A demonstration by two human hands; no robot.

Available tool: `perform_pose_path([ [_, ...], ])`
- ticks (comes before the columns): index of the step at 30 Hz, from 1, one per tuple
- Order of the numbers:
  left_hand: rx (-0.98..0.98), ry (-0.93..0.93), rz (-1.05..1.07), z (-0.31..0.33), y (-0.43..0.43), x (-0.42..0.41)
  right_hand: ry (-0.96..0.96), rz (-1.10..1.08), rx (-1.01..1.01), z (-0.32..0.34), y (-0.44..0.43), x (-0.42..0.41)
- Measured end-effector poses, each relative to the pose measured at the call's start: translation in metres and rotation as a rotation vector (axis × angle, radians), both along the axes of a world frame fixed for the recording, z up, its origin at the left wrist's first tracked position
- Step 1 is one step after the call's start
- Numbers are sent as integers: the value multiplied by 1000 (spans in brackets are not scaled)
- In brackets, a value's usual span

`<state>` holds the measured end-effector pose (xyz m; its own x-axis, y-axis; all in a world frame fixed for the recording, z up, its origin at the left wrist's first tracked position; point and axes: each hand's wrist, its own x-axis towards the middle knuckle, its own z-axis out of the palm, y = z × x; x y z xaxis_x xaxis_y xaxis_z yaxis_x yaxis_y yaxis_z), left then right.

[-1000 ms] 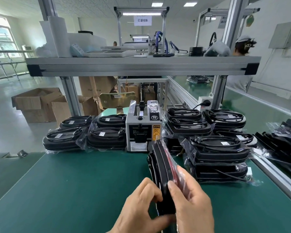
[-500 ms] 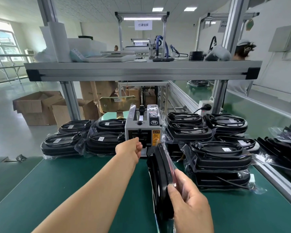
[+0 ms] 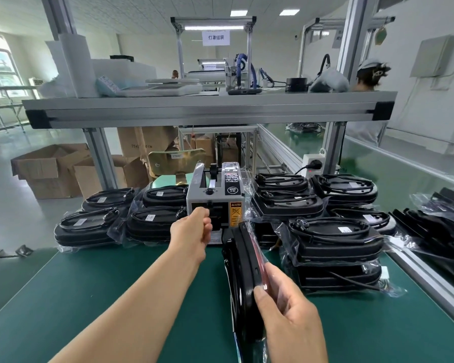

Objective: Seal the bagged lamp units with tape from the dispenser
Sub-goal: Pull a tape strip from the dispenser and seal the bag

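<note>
While right hand [image 3: 288, 318] grips unit [image 3: 244, 258], left [image 3: 191, 233] at dispenser [image 3: 215, 191].

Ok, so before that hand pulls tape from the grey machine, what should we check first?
1. Left hand is at the front slot of the grey box-shaped tape dispenser: ok.
2. Its fingers pinch a piece of tape: cannot tell, no tape shows.
3. Right hand grips the black lamp unit in its clear plastic bag: ok.
4. The unit stands on its edge on the green table mat: ok.
5. The bag's flap is folded flat, ready for taping: cannot tell.
</note>
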<state>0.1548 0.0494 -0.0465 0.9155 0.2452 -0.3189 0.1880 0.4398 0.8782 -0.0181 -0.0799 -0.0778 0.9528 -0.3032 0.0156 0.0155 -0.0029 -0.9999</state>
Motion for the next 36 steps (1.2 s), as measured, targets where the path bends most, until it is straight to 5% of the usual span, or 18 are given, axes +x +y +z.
perform_pose_path([
  [7,294,-195,-784,9,20,-81,17,49,41,-5,-3,5],
  [20,661,-301,-820,17,5,-82,-3,66,1,-3,-4,2],
  [36,718,-334,-792,12,3,-77,-31,89,-28,-2,-6,1],
])
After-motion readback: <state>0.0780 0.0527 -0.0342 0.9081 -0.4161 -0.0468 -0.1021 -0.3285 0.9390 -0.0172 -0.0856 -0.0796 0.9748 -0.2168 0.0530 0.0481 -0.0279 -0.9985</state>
